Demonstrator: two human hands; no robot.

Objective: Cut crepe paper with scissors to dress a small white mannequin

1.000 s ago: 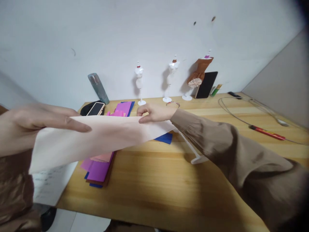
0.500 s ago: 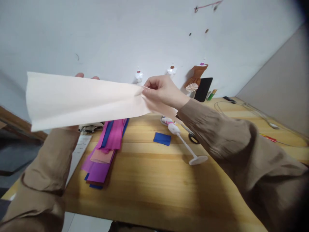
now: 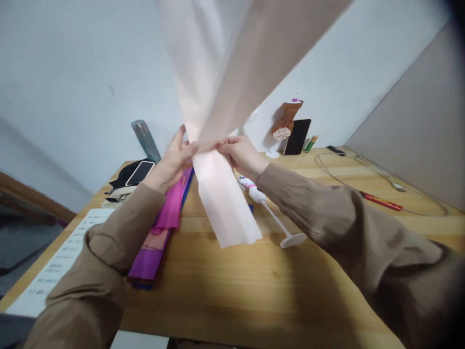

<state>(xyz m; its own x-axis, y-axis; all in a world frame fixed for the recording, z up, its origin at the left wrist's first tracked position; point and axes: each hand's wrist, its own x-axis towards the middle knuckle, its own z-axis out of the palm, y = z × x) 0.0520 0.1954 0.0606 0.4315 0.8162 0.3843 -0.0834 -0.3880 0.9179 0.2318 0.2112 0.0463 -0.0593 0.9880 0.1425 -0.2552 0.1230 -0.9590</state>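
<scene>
A long pale pink sheet of paper (image 3: 225,203) hangs in the air above the wooden table (image 3: 254,291). It is gathered at its middle, where both hands pinch it. One end rises out of the top of the picture, the other droops toward the table. My left hand (image 3: 174,162) grips the gathered part from the left, thumb and fingers pressed on it. My right hand (image 3: 240,155) pinches the same spot from the right. Below the hands lies a white doll mannequin on a stand (image 3: 272,218), tipped over on the table.
A stack of purple, pink and blue paper strips (image 3: 160,232) lies left of centre. A phone (image 3: 140,173) on a dark pouch and a grey bottle (image 3: 145,138) stand behind. At the back are a brown paper dress on a stand (image 3: 285,118), a dark tablet (image 3: 298,136), cables and a red pen (image 3: 381,201). A printed sheet (image 3: 54,266) overhangs the left edge.
The paper was held stretched out sideways between the two hands. Now my left hand has come in to meet the right, the sheet is gathered at its middle and stands upright.
</scene>
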